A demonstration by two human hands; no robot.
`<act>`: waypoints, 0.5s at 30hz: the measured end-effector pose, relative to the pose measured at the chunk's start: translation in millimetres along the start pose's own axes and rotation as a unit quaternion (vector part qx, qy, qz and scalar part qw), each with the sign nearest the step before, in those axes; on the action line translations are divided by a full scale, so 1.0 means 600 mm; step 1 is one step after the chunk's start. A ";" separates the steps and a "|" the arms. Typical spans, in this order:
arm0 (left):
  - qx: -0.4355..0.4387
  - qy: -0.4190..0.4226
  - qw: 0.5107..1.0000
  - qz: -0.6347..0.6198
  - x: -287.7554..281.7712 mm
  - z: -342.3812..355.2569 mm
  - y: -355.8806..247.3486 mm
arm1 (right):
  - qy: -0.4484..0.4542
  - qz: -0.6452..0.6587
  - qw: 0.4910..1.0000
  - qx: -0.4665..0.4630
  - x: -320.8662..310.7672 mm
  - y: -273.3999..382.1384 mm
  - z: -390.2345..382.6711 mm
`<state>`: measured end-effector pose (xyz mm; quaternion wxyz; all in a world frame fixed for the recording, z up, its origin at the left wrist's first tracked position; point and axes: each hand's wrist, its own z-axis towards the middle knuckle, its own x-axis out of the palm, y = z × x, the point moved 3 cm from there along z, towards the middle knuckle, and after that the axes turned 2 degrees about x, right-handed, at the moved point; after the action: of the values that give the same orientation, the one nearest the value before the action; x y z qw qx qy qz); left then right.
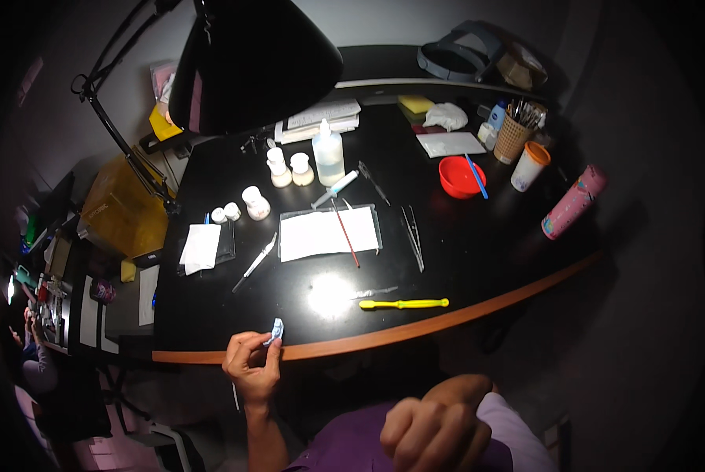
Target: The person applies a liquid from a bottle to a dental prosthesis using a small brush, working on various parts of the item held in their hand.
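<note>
My left hand [252,366] pinches a small pale blue moulded piece, like a dental cast, [276,332] at the desk's front edge. My right hand [435,433] is curled low before my body, its palm hidden. Nearby on the black desk [494,252] lie a yellow-handled brush [404,304], a scalpel [373,293], a white-tipped knife [253,263] and metal tweezers [411,238]. A white pad [309,236] has a thin red brush [344,234] across it, with a syringe [335,189] behind.
A black lamp [254,67] overhangs white jars [280,169] and a clear bottle [329,157]. Rightward stand a red bowl [456,177], a cup [529,169] and a pink flask [572,204]. A yellow box [120,204] is left; a co-worker [38,362] sits beyond.
</note>
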<state>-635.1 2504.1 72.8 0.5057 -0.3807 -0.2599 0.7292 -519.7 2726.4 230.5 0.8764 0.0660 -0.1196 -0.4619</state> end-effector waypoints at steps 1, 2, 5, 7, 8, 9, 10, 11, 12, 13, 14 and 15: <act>0.004 -0.002 1.000 0.005 -0.006 0.000 0.010 | -0.046 0.001 0.999 0.013 -0.001 -0.009 -0.020; -0.006 0.012 1.000 0.006 -0.002 -0.010 0.010 | -0.096 -0.010 0.995 0.033 -0.005 -0.012 -0.047; -0.025 0.044 0.998 0.029 -0.002 -0.011 0.026 | -0.164 -0.023 0.984 0.063 -0.015 -0.019 -0.072; -0.037 0.045 0.998 -0.007 0.008 -0.021 0.031 | -0.149 -0.056 0.985 0.069 -0.009 0.000 -0.042; -0.018 0.040 0.999 -0.009 0.013 -0.015 0.022 | -0.132 -0.068 0.987 0.068 -0.006 0.008 -0.030; -0.010 0.018 1.000 -0.016 0.011 -0.013 0.023 | -0.112 -0.075 0.988 0.069 -0.002 0.013 -0.019; -0.023 0.017 0.999 -0.022 0.008 -0.016 0.023 | -0.098 -0.085 0.989 0.076 0.001 0.015 -0.011; -0.022 0.013 1.000 -0.015 0.002 -0.012 0.020 | -0.077 -0.092 0.990 0.080 0.002 0.009 -0.002; -0.021 0.007 1.000 -0.006 -0.004 -0.013 0.018 | -0.063 -0.102 0.989 0.092 -0.003 0.003 0.003; -0.030 0.007 1.000 -0.004 -0.008 -0.020 0.022 | -0.051 -0.122 0.985 0.113 -0.011 0.000 0.006; -0.034 0.004 0.999 0.000 -0.013 -0.021 0.023 | -0.033 -0.163 0.976 0.138 -0.021 -0.007 0.011; -0.032 0.004 0.999 -0.007 -0.006 -0.017 0.019 | -0.010 -0.240 0.955 0.172 -0.035 -0.004 0.017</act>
<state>-632.1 2496.3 59.1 0.4998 -0.3977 -0.2837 0.7152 -535.9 2742.1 236.5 0.7137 0.2381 -0.1864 -0.6318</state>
